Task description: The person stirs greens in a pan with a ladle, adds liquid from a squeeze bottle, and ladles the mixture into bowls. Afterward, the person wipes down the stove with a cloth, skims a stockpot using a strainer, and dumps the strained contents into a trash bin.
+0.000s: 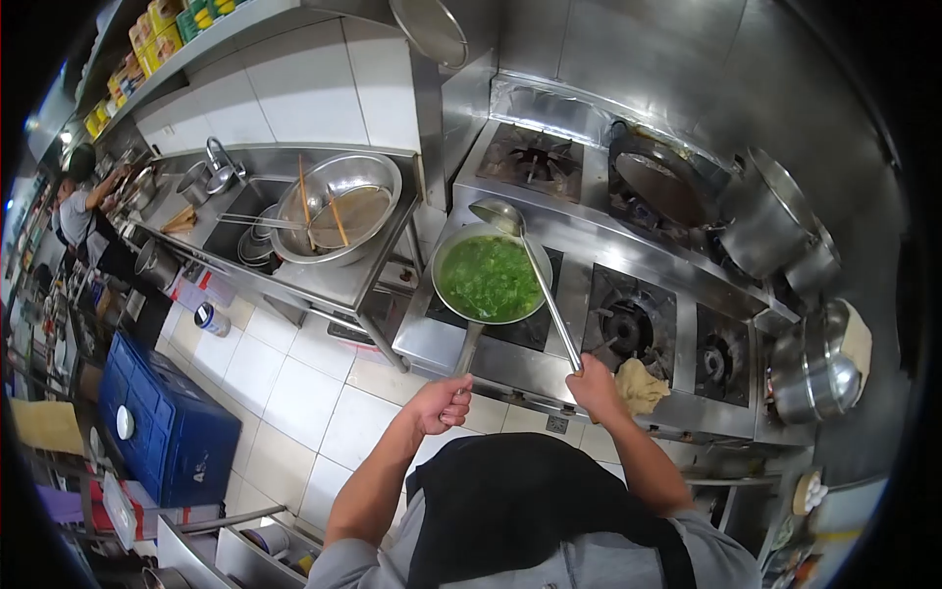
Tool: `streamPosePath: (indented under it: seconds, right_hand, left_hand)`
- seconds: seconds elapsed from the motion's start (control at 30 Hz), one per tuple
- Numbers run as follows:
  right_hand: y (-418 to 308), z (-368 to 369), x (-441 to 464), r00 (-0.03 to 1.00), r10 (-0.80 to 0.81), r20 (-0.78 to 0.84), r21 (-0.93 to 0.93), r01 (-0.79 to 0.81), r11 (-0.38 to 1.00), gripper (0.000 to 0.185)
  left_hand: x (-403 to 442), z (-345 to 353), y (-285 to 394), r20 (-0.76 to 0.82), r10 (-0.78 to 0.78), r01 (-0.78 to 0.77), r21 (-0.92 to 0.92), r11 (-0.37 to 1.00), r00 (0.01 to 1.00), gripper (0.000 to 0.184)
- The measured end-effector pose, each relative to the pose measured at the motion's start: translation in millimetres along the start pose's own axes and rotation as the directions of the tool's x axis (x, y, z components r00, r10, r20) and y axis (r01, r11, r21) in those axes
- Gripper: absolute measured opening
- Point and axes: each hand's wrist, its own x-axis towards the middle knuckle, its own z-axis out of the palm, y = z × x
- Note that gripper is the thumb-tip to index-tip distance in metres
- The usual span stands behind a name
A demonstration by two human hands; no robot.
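Note:
My left hand (442,403) is closed round the long handle of a frying pan (473,316), which sits over the front left burner. Bright green soup with leafy bits (491,278) fills the pan. In my right hand (597,390) is the handle of a metal ladle (543,280). The ladle's bowl is at the pan's far rim, above the green liquid; I cannot tell whether it touches the pan. A crumpled beige cloth (641,387) lies on the stove's front edge, just beside my right hand.
A large steel bowl (368,231) with a strainer and wooden sticks stands on the left counter by the sink. Tall pots (770,221) and a dark wok (667,187) occupy the back right. A blue crate (177,422) is on the floor. Far left, another person (83,221) stands.

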Motion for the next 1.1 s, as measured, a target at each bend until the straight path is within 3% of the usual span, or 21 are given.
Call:
streamPosePath:
  seconds: [0.03,0.17,0.23,0.4,0.47,0.53,0.63,0.8,0.93,0.97,1.0,1.07,1.1]
  right_hand:
    - [-0.3,-0.5,-4.9,1.000,0.017,0.009,0.082,-0.018,0.996,0.021]
    - [2.5,0.6,-6.5,0.997,0.064,0.048,0.088,-0.068,0.994,0.020]
    - [23.3,11.7,-1.3,0.998,-0.055,-0.018,-0.040,0.054,0.998,0.021]
    - [17.6,4.8,-3.7,0.999,-0.039,-0.002,-0.006,0.039,0.999,0.021]
    - [12.0,3.0,-13.6,0.998,0.019,0.052,0.047,-0.022,0.999,0.020]
    - [7.8,1.3,-18.9,0.995,0.065,0.073,0.068,-0.069,0.995,0.019]
    - [20.6,12.0,-13.1,1.000,-0.025,-0.004,0.112,0.026,0.993,0.022]
    - [13.7,11.2,-16.4,0.995,0.077,0.070,0.123,-0.085,0.989,0.021]
    - [23.1,17.9,-13.3,1.000,0.010,0.008,0.082,-0.011,0.997,0.020]
    - [18.7,14.7,-16.3,0.999,0.033,0.039,0.095,-0.037,0.995,0.020]
    - [15.8,12.5,-18.1,0.997,0.051,0.063,0.106,-0.058,0.993,0.021]
    - [26.5,19.0,-9.3,0.998,-0.052,-0.025,0.027,0.052,0.998,0.021]
    - [22.5,15.3,-13.1,0.999,0.027,0.027,0.084,-0.029,0.996,0.021]
  left_hand:
    - [1.6,-2.2,1.3,-0.001,-0.009,0.009,0.006,1.000,1.000,0.022]
    - [-5.4,-7.0,-5.3,0.021,-0.016,0.016,0.035,0.999,1.000,0.023]
    - [-3.2,-8.4,0.4,0.007,-0.036,0.035,0.051,0.998,0.999,0.023]
    - [5.1,-6.8,5.5,-0.001,-0.008,0.008,0.074,0.997,1.000,0.032]
    - [6.6,-20.1,10.1,-0.011,-0.135,0.135,0.020,0.991,0.991,0.030]
    - [-2.7,0.1,11.0,-0.013,-0.032,0.033,0.092,0.995,0.999,0.027]
    - [-9.8,3.5,8.6,-0.074,-0.048,0.053,0.058,0.997,0.996,0.026]
    - [-7.2,8.6,-0.1,-0.055,0.000,0.005,0.097,0.995,0.998,0.027]
    - [3.6,-14.3,3.1,-0.061,-0.042,0.048,0.092,0.995,0.997,0.028]
    - [6.1,-10.9,8.6,0.053,-0.055,0.051,0.070,0.996,0.997,0.026]
    - [0.6,-7.6,3.5,0.049,-0.059,0.055,0.068,0.996,0.997,0.026]
    - [-2.2,5.8,2.8,-0.017,-0.032,0.033,0.050,0.998,0.999,0.026]
    - [-1.2,2.7,2.4,-0.018,-0.035,0.036,0.012,0.999,0.999,0.025]
